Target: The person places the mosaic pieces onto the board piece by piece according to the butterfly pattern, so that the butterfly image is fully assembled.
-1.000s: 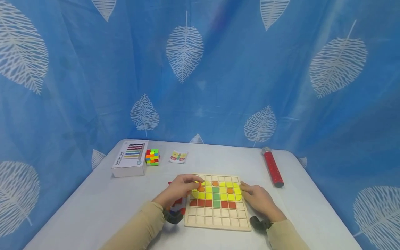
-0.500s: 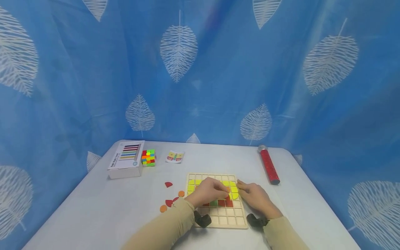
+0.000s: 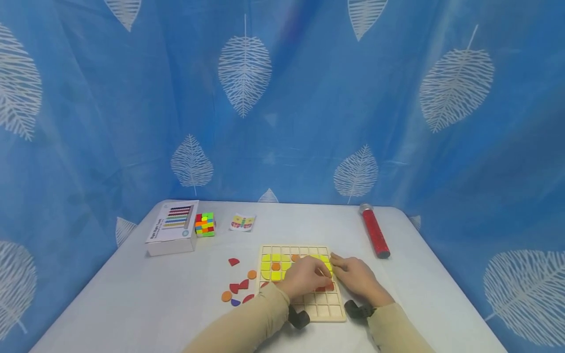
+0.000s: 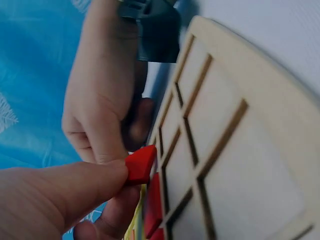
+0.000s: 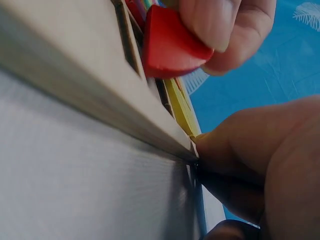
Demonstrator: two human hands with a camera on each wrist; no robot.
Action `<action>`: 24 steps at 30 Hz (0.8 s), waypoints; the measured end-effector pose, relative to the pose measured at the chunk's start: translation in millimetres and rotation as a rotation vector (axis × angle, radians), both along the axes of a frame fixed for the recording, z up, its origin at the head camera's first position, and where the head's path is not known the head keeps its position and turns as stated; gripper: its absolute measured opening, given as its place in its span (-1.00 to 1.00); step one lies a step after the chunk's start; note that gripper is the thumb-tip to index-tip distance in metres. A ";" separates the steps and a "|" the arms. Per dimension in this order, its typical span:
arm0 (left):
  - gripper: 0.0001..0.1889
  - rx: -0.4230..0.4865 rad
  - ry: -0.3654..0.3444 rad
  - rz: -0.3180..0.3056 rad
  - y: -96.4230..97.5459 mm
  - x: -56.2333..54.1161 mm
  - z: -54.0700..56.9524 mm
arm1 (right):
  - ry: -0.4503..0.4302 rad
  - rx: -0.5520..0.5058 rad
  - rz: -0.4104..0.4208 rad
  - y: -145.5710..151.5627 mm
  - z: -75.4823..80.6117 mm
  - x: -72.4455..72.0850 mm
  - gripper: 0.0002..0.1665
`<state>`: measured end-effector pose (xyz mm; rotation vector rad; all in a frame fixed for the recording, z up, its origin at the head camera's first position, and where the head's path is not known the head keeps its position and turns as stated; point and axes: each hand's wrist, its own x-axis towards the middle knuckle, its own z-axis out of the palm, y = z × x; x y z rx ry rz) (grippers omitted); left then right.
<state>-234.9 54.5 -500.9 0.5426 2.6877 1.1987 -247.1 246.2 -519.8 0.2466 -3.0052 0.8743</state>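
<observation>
My left hand [image 3: 305,279] pinches a red quarter-circle piece [image 4: 141,166] between thumb and finger, close over the right part of the wooden grid board [image 3: 323,311]. At the board's right edge, my right hand [image 3: 358,278] holds on with its fingertips. Yellow pieces [image 3: 275,275] fill cells in the upper part of the grid, with orange discs [image 3: 275,266] among them. A row of red pieces lies below the yellow, partly hidden by the left hand. In the right wrist view the red piece hangs tilted above the board's edge.
Left of the board lie loose red quarter pieces [image 3: 234,262], orange discs [image 3: 226,296] and a blue piece [image 3: 236,302]. Behind them are a pattern card [image 3: 242,222], a puzzle cube [image 3: 205,224] and a white box [image 3: 172,228]. A red tube [image 3: 375,233] lies back right.
From the board's left side, my left hand has moved right and a little toward me, now with a red piece in it. The right hand stays at the board's right edge.
</observation>
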 end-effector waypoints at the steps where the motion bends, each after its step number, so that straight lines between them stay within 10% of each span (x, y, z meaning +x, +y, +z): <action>1: -0.96 -0.009 0.011 0.002 0.9 -0.2 -1.0 | 0.001 0.001 0.000 -0.4 0.5 0.1 -0.49; 14: -0.95 -0.181 0.131 -0.039 3.7 5.1 6.0 | -0.022 -0.006 -0.003 -1.3 0.9 -1.1 -0.49; 24: -0.87 -0.046 0.109 -0.002 -27.1 10.0 11.0 | -0.053 -0.011 -0.020 -0.1 0.2 0.7 -0.46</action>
